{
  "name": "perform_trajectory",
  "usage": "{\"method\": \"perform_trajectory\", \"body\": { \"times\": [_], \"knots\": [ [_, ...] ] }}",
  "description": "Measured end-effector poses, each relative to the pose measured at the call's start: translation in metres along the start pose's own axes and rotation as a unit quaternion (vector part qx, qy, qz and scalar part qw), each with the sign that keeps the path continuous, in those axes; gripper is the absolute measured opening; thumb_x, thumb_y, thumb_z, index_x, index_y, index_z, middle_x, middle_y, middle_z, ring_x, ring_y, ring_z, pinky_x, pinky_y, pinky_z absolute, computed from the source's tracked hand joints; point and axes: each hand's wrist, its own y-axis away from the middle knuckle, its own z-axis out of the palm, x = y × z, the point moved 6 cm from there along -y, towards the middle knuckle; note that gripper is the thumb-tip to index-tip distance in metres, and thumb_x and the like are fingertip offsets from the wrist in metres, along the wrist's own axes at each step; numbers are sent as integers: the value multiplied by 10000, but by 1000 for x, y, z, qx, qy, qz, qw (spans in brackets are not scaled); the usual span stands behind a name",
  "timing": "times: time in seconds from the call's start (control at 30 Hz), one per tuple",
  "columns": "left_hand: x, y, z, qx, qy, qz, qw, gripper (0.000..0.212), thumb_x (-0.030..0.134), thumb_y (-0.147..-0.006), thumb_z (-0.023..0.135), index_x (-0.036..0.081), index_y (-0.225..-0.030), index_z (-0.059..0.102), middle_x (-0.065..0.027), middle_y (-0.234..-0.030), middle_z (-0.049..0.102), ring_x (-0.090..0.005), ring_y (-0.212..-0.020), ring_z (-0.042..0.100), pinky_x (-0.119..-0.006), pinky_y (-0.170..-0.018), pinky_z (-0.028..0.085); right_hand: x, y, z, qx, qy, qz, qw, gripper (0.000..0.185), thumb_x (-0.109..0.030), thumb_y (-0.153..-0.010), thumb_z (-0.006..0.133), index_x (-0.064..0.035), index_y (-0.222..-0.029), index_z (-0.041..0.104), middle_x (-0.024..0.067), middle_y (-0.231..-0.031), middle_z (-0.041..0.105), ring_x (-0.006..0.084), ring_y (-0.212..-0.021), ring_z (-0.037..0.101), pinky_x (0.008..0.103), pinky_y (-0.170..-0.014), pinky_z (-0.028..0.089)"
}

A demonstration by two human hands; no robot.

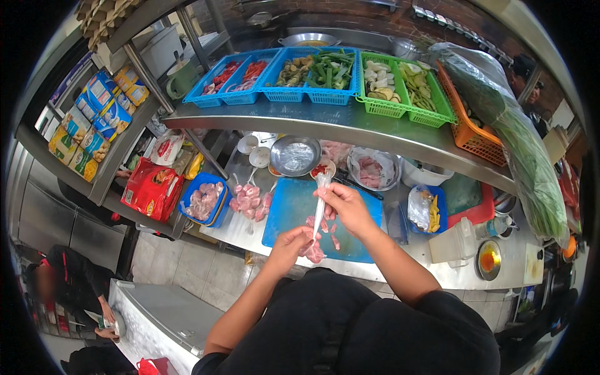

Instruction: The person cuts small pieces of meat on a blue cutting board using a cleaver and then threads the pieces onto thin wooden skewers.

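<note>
A clear plastic bag of raw meat (315, 253) hangs low over the near edge of the blue cutting board (286, 206). My left hand (293, 243) grips the bag just above the meat. Higher up, my right hand (343, 206) pinches the bag's twisted open end. Several strips of raw meat (335, 241) lie on the board beneath my hands. To the left of the board, knotted bags of meat (246, 201) rest on the steel table (255, 233). Behind the board is a small bowl of red pieces (322, 168).
A blue basket of bagged meat (204, 201) stands left. Behind are a steel bowl (295, 155) and a lined bowl of meat (373, 168). A steel shelf (281, 117) with vegetable baskets overhangs the back. A co-worker (70, 281) is at lower left.
</note>
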Motion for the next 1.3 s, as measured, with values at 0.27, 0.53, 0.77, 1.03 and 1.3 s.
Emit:
{"method": "perform_trajectory", "body": {
  "times": [0.27, 0.53, 0.77, 1.03, 1.3],
  "knots": [
    [8, 9, 4, 29, -210, 50, 976, 280, 253, -1013, 592, 0, -1062, 702, -30, -821, 631, -90, -698, 595, -240, -668, 478, -26, -13, -15, 66, 63, -88, 992, 284, -270, -1021, 585, -24, -1036, 725, -15, -824, 597, 45, -710, 526, 223, -592, 441],
    [41, 12, -17, 105, -315, 241, 912, 351, 285, -963, 670, 17, -1189, 648, -49, -921, 661, -132, -835, 607, -278, -776, 485, -44, 23, 40, -100, 67, -60, 991, 205, -151, -1004, 595, -29, -1131, 700, 43, -965, 533, 115, -802, 600, 252, -630, 514],
    [58, -2, -27, 66, -104, 96, 988, 216, 226, -989, 627, 33, -1086, 632, -51, -999, 680, -145, -948, 652, -297, -811, 512, -12, 24, 44, -49, 98, -117, 987, 254, -40, -935, 622, -35, -1184, 671, 42, -947, 581, 106, -819, 592, 273, -726, 502],
    [18, 6, -32, 94, 200, 16, 975, 103, 158, -988, 559, 88, -1057, 591, -69, -1002, 669, -217, -916, 661, -359, -832, 534, 22, 42, 48, -63, 30, -84, 994, 289, -130, -920, 703, -49, -1188, 632, 32, -1047, 619, 89, -892, 599, 248, -745, 501],
    [-40, 34, -59, 133, 404, -72, 902, 160, 243, -958, 530, 110, -971, 618, -31, -946, 683, -186, -920, 650, -346, -758, 525, 125, 48, 54, -117, 21, 86, 989, 150, -146, -926, 672, -43, -1012, 604, 18, -872, 644, 88, -754, 633, 235, -620, 498]
  ]
}}
